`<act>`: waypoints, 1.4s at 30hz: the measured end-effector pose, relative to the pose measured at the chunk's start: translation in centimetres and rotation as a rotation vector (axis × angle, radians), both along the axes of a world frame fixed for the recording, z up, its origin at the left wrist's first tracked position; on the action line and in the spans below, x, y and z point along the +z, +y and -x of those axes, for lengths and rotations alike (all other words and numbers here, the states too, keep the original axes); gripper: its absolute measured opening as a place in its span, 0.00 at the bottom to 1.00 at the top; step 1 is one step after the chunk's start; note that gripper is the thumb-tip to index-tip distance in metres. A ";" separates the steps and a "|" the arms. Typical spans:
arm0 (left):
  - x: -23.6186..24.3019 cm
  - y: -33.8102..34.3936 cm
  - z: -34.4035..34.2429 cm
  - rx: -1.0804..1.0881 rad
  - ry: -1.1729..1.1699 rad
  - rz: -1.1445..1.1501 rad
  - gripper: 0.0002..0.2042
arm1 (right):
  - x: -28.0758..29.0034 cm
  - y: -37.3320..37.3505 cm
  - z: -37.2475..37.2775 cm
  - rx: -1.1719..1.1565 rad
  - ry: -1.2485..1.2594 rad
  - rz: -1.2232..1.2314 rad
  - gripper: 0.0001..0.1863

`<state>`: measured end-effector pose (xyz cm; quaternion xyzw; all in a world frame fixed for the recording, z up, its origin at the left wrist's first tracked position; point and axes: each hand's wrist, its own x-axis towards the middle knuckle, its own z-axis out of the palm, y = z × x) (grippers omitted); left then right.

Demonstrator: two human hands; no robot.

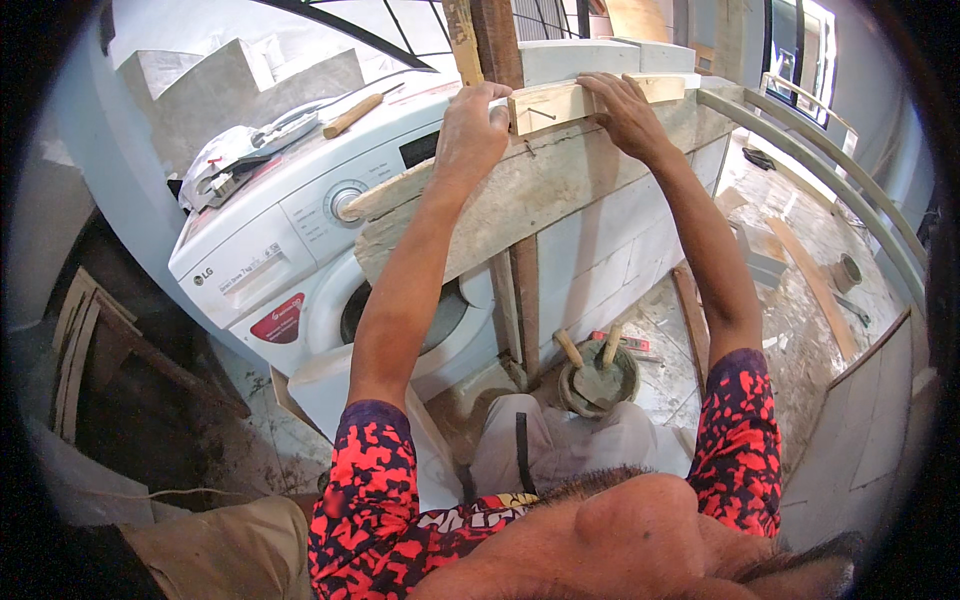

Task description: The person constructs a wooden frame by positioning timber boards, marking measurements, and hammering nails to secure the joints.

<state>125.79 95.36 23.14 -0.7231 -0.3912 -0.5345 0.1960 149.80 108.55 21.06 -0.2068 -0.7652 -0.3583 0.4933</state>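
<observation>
A short pale wooden batten (560, 108) with a nail sticking out of its front lies along the top of a white block wall, against a wide, mortar-stained board (540, 195). My right hand (630, 115) grips the batten from above, fingers over its top and thumb at its front face. My left hand (473, 135) is at the batten's left end, its fingers bent and its thumb close to the end; what they close on is hidden. Behind the left hand rises an upright wooden post (497, 45).
A white washing machine (300, 225) stands left, with a wooden-handled tool (353, 115) on top. Below are a bucket (608, 392) of mortar with trowels and a red level (625, 343). Wooden rails (830, 165), a loose plank (815, 285) and debris lie right.
</observation>
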 end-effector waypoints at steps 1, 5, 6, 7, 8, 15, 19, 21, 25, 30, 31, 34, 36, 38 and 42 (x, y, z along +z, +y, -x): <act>0.0 0.1 0.0 0.010 -0.001 -0.009 0.13 | 0.0 -0.1 0.0 -0.023 -0.002 0.006 0.32; -0.2 0.1 0.2 0.026 -0.010 -0.016 0.13 | -0.3 0.1 0.3 -0.062 -0.007 0.021 0.32; -0.3 0.0 0.1 0.032 -0.014 -0.011 0.13 | -0.3 0.1 0.4 -0.060 -0.009 0.022 0.33; -0.3 -0.1 0.1 0.039 -0.018 -0.006 0.13 | -0.3 0.1 0.4 -0.063 -0.011 0.026 0.33; -0.3 -0.2 0.1 0.050 -0.021 -0.002 0.13 | -0.2 -0.1 0.5 -0.060 -0.011 0.029 0.33; -0.2 -0.3 0.0 0.062 -0.014 -0.018 0.12 | -0.1 -0.1 0.5 -0.088 -0.014 0.014 0.33; -0.3 -0.2 -0.1 0.061 -0.021 0.029 0.11 | -0.2 0.0 0.5 -0.082 -0.017 0.024 0.33; -0.3 -0.1 -0.1 0.054 -0.024 0.046 0.11 | -0.3 -0.3 0.4 -0.072 -0.016 0.034 0.33; -0.4 -0.1 -0.3 0.041 -0.031 0.041 0.11 | -0.5 -0.2 0.3 -0.092 0.000 0.044 0.33; -0.1 -0.1 -0.5 0.078 -0.046 -0.010 0.12 | -0.3 0.2 0.2 -0.065 0.008 0.044 0.31; -0.1 -0.1 -0.5 0.087 -0.050 -0.007 0.12 | -0.2 0.2 0.2 -0.049 0.009 0.049 0.31; -0.1 -0.1 -0.7 0.095 -0.055 -0.001 0.12 | -0.3 0.3 0.3 -0.013 0.018 0.059 0.31; -0.1 0.0 -0.8 0.090 -0.056 0.006 0.12 | -0.3 0.5 0.3 0.006 0.018 0.051 0.31; -0.2 0.1 -0.7 0.086 -0.053 0.021 0.12 | -0.3 0.5 0.2 0.029 0.011 0.059 0.32; -0.1 0.8 -0.7 0.087 -0.020 -0.020 0.12 | -0.3 1.1 0.2 -0.043 0.003 0.018 0.33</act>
